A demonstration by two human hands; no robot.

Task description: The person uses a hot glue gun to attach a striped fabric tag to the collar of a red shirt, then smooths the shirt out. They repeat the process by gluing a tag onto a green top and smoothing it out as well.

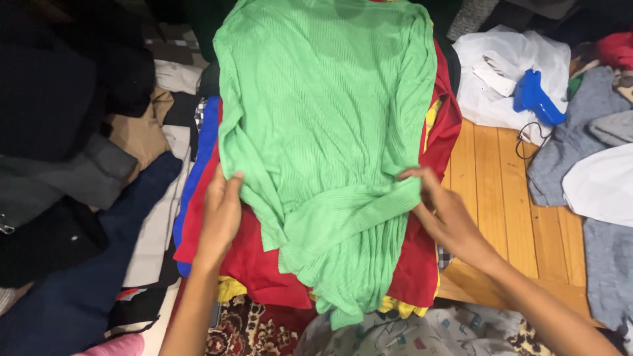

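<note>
Two hands were in frame: left hand (221, 214) and right hand (443, 214), both on one green ribbed sweater (323, 132) at center. Under it lay one red garment (250, 260), one blue garment (201, 148), one yellow garment (399, 306). One blue handheld tool (537, 97) sat on one white plastic bag (501, 59), upper right. Grey garments (580, 125) at right: count unclear.

I see green sweater (323, 132) neckline cut by top edge | red garment (264, 264) mostly buried under it | yellow cloth (232, 289) barely peeking | both my forearms leaving the frame bottom
</note>
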